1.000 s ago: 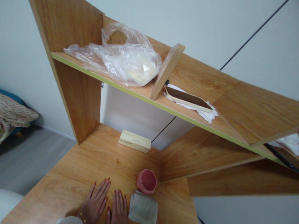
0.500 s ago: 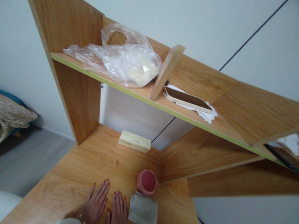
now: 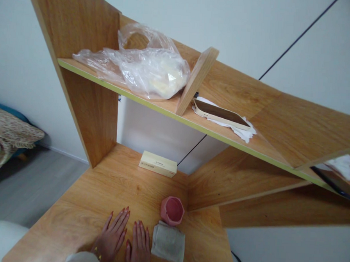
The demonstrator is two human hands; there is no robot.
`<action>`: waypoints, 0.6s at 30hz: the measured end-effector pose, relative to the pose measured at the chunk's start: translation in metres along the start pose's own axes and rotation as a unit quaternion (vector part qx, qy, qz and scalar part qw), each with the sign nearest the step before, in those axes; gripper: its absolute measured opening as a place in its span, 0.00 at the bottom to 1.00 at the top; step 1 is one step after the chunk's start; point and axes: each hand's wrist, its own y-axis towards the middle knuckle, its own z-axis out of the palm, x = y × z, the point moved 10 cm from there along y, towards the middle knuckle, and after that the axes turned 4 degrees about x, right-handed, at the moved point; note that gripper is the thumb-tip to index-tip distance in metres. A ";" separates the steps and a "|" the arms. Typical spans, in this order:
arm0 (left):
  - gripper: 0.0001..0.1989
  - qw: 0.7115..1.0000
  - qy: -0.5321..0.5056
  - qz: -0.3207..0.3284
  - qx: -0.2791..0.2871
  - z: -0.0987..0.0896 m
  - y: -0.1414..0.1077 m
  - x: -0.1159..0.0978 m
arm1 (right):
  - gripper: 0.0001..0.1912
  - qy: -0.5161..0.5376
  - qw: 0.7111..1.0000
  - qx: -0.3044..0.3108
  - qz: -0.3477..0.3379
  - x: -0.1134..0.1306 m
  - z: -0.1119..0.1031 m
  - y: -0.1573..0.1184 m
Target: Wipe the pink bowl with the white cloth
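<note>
My left hand (image 3: 112, 235) lies flat on the wooden desk (image 3: 76, 214), palm down, fingers stretched out. Beside it rests my right hand (image 3: 139, 244), also flat and holding nothing. A folded grey cloth (image 3: 168, 243) lies just to the right of my right hand, apart from it. Directly behind the cloth stands a pink faceted pot (image 3: 172, 211), its opening facing up. Farther back on the desk, near the wall, sits a long cream-coloured box (image 3: 158, 164) with small print on it.
A shelf (image 3: 152, 109) spans above the desk. On it are a clear plastic bag (image 3: 154, 73) with something pale inside, an upright wooden divider (image 3: 197, 81), and a phone (image 3: 221, 114) on white tissue. At the left, a patterned cloth (image 3: 10, 132) lies over something blue.
Both hands stay flat in the same place on the desk. The view has shifted very slightly; no object has visibly moved.
</note>
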 end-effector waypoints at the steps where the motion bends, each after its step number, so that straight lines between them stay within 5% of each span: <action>1: 0.28 1.000 -0.001 -0.001 0.002 0.000 0.000 0.000 | 0.26 0.004 1.000 -0.003 0.002 0.000 -0.001 0.000; 11: 0.28 1.000 -0.001 0.002 0.006 0.002 0.001 -0.002 | 0.25 0.004 1.000 0.003 0.016 0.003 -0.004 0.004; 18: 0.27 0.999 0.001 0.021 -0.042 -0.001 -0.001 -0.003 | 0.24 0.026 0.999 -0.008 0.021 0.003 -0.009 0.005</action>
